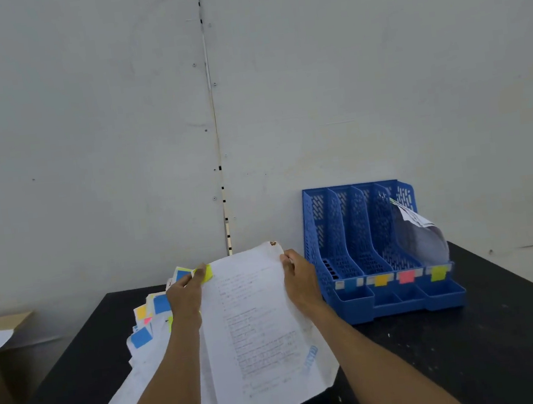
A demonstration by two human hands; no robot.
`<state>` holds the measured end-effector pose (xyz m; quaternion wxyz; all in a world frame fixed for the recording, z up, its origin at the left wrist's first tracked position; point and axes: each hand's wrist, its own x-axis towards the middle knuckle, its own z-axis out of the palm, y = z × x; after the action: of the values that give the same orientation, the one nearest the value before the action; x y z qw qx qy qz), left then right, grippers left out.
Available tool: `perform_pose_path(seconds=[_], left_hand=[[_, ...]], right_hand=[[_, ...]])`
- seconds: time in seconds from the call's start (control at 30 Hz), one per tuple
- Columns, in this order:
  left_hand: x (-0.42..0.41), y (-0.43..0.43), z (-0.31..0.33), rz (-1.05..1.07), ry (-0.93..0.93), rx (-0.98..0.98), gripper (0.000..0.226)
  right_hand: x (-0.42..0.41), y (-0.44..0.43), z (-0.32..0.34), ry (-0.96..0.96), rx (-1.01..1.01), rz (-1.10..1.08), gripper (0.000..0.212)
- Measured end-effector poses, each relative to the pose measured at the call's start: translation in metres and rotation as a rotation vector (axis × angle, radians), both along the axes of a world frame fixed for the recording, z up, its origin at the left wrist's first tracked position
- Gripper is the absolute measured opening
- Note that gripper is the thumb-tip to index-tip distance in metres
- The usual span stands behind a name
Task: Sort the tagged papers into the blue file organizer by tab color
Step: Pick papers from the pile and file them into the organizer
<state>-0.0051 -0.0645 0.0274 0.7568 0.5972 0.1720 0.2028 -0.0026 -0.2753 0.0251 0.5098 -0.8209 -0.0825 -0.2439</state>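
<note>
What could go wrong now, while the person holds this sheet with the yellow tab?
The left hand covers part of the yellow tab; it may be misread and go behind the orange label, not the yellow label. The curled paper slumping in the rightmost slot may block the sheet or get crumpled.

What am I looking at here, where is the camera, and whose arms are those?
There is no machine here: a person wears one camera on the head, so you see their own arms reaching forward. The left hand and right hand hold a printed sheet by its top corners; a yellow-green tab sticks out at the left hand. Under it, a pile of tagged papers lies on the black table. To the right stands a blue file organizer with four slots, each marked by a coloured label. Only the rightmost slot, marked yellow-green, shows filed papers.
</note>
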Motion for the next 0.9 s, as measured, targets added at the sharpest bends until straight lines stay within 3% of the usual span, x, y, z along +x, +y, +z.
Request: perform_pose_path(seconds=[0.2, 0.37, 0.57, 0.77, 0.9], left_hand=[[0.006, -0.021, 0.003, 0.073, 0.036, 0.201, 0.047], [0.000, -0.022, 0.005, -0.027, 0.014, 0.213, 0.021], [-0.005, -0.018, 0.012, -0.016, -0.044, 0.104, 0.028], [-0.010, -0.023, 0.019, 0.073, -0.156, 0.221, 0.025], [-0.010, -0.016, 0.017, -0.024, -0.210, 0.156, 0.030]], right_hand=[[-0.005, -0.012, 0.004, 0.022, 0.062, 0.031, 0.023], [-0.011, -0.022, 0.003, 0.044, 0.100, 0.037, 0.030], [-0.014, -0.024, 0.001, 0.053, 0.091, 0.037, 0.032], [-0.016, -0.020, 0.002, 0.060, 0.065, 0.036, 0.044], [-0.016, -0.019, 0.003, 0.046, 0.062, 0.022, 0.046]])
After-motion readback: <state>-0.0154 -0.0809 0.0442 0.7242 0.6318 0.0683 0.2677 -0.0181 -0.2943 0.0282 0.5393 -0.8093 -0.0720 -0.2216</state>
